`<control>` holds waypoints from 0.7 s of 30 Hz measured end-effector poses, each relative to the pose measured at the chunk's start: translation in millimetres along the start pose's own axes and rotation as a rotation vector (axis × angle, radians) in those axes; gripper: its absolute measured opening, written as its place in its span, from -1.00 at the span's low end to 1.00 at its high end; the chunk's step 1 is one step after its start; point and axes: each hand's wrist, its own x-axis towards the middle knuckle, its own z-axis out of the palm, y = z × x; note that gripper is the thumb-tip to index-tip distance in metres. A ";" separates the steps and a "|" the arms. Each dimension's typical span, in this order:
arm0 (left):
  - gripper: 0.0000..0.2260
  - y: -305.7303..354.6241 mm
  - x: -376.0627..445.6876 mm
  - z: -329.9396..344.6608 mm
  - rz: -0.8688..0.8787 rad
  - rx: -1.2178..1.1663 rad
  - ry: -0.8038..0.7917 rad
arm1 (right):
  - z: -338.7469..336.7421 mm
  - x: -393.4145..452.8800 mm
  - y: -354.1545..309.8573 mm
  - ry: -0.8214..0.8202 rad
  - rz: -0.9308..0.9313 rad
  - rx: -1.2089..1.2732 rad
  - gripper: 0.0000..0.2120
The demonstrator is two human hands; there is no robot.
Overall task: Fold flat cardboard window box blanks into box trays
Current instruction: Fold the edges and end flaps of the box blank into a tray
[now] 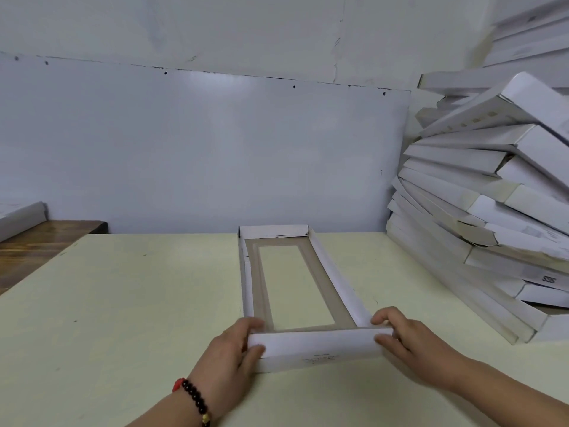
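A long white cardboard window box tray [335, 282] lies lengthwise on the pale table [123, 303], its brown inside up and a rectangular window cut in its floor. Its far end wall and both long side walls stand up. My left hand [231, 349] pinches the left corner of the near end flap [317, 349], thumb on the outside, fingers over the top. My right hand [400, 334] pinches the flap's right corner the same way.
A tall leaning pile of folded white box trays [480, 211] fills the right side, reaching onto the table's right edge. A white board covers the wall behind. At the far left a wooden surface [37, 241] carries a white stack [18, 217].
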 end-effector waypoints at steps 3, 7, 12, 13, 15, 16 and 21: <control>-0.64 2.9 2.3 7.3 -0.064 0.017 0.039 | 2.3 6.1 -3.3 0.029 0.048 0.042 -0.90; -0.67 8.6 2.4 10.5 -0.044 0.102 0.075 | 11.0 13.2 -8.7 0.103 0.113 0.047 -0.86; -0.88 12.5 2.1 7.1 0.068 0.152 0.113 | 18.5 15.9 -14.5 0.143 0.178 -0.081 -0.90; -0.91 13.2 1.7 6.8 0.086 0.158 0.110 | 18.0 15.7 -16.0 0.131 0.181 -0.124 -0.97; -0.87 14.5 2.3 6.2 0.165 0.191 0.078 | 17.2 14.6 -19.3 0.115 0.159 -0.182 -0.87; -0.83 15.4 2.5 6.1 0.224 0.218 0.074 | 17.1 13.5 -19.8 0.110 0.144 -0.209 -0.82; -0.84 14.9 -2.9 5.3 0.344 0.320 -0.011 | 17.9 9.1 -24.2 0.089 0.086 -0.289 -0.65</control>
